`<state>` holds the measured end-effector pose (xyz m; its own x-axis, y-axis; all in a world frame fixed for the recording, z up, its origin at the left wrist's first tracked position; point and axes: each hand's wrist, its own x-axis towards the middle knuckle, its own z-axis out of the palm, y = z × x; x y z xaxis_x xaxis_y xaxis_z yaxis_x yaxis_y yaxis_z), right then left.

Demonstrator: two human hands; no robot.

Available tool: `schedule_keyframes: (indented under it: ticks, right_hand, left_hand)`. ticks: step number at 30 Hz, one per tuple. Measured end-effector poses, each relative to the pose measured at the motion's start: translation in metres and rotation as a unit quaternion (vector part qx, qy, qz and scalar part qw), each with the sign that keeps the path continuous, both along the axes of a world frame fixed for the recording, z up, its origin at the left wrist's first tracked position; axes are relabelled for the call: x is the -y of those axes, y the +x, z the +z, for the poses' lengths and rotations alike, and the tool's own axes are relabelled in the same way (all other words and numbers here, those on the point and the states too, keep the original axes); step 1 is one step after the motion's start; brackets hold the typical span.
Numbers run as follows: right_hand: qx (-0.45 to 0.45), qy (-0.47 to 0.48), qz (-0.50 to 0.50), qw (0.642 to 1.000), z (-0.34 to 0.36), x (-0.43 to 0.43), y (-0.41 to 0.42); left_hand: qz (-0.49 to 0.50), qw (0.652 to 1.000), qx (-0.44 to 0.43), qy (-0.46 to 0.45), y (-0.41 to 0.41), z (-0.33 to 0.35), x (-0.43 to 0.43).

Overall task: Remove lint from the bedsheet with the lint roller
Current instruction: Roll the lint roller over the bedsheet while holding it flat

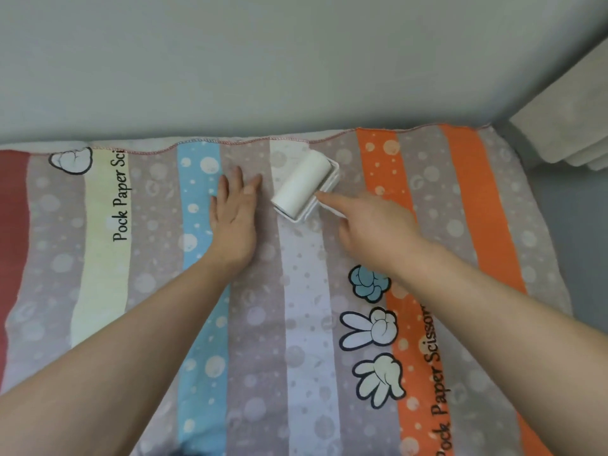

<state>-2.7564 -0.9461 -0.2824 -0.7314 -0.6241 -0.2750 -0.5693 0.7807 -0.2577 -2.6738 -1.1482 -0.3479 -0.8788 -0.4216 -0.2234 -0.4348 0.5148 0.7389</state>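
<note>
L hand (234, 222) lies flat on the bedsheet (306, 324), fingers straight. R hand (371, 232) holds the lint roller (301, 184) by the far edge.

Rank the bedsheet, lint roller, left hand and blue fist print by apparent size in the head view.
1. bedsheet, by far the largest.
2. left hand and lint roller: they look about alike, so no ranking between them.
3. blue fist print, smallest.

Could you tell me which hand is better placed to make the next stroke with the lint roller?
The right hand: it holds the lint roller by its handle. The left hand lies flat on the bedsheet beside the roller, well placed to steady the fabric.
</note>
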Motion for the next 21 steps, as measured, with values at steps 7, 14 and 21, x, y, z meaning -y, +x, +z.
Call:
schedule_keyframes:
  ticks: [7,14,21]
  right_hand:
    - [0.032,0.054,-0.015,0.998,0.005,-0.101,0.024]
    - [0.033,0.079,-0.023,0.996,0.010,-0.177,0.040]
    - [0.054,0.071,-0.011,0.996,0.018,-0.235,0.048]
  left_hand:
    - [-0.043,0.979,0.103,-0.172,-0.004,-0.008,-0.014]
    - [-0.054,0.941,0.173,-0.284,-0.011,-0.005,-0.026]
    - [0.009,0.931,0.223,-0.288,-0.020,0.000,-0.049]
